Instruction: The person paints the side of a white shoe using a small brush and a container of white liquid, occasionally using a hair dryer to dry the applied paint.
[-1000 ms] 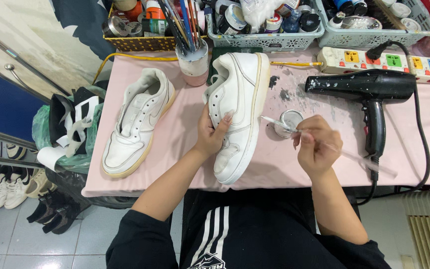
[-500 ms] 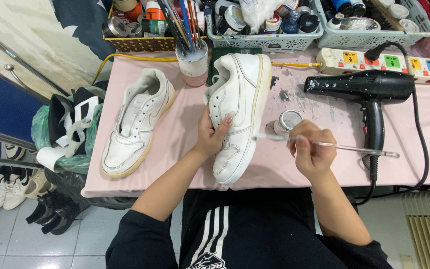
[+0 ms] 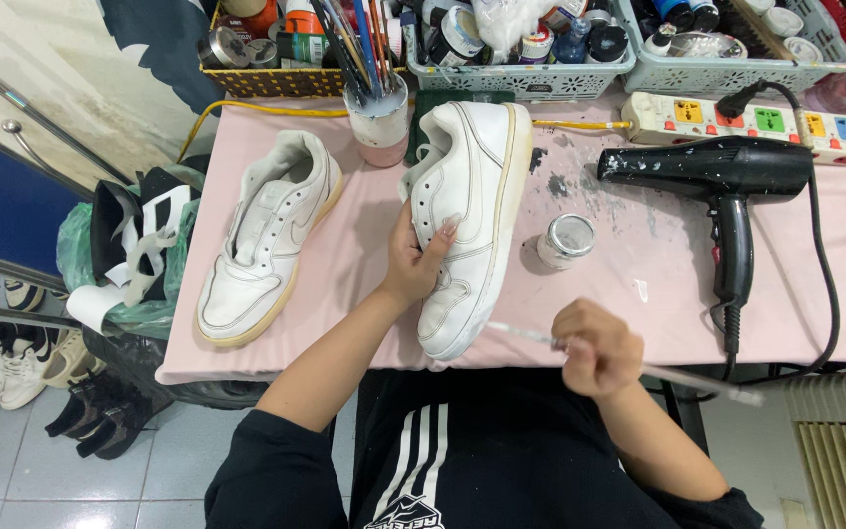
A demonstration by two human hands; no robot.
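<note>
White sneaker [image 3: 469,211] is being held on its side near the middle of the pink table [image 3: 638,294], its pale sole edge turned to the right and its toe pointing toward the table's near edge. It is being gripped by the left hand [image 3: 413,260], with the fingers wrapped over the upper at mid-length, seemingly so that the side panel is being kept steady and exposed. A thin brush [image 3: 629,364] with a long clear handle is being grasped in the right hand [image 3: 594,345], which is clenched around it just off the near edge of the table; the tip is being pointed toward the heel end of the shoe, apart from it. The motion blur is making the bristles hard to read.

A small open jar [image 3: 566,238] with a whitish rim is being kept just beside the shoe, probably within easy reach of the brush. A second sneaker [image 3: 266,240], smooth leather with a yellowed sole, is lying flat to the left, well apart. A matte black hair dryer [image 3: 727,186] is resting to the right, plugged into a white power strip [image 3: 746,118]. Brushes are being stored upright in a paint-smeared cup [image 3: 376,122], and jars are being crowded into plastic lattice baskets [image 3: 521,78] along the far edge.
</note>
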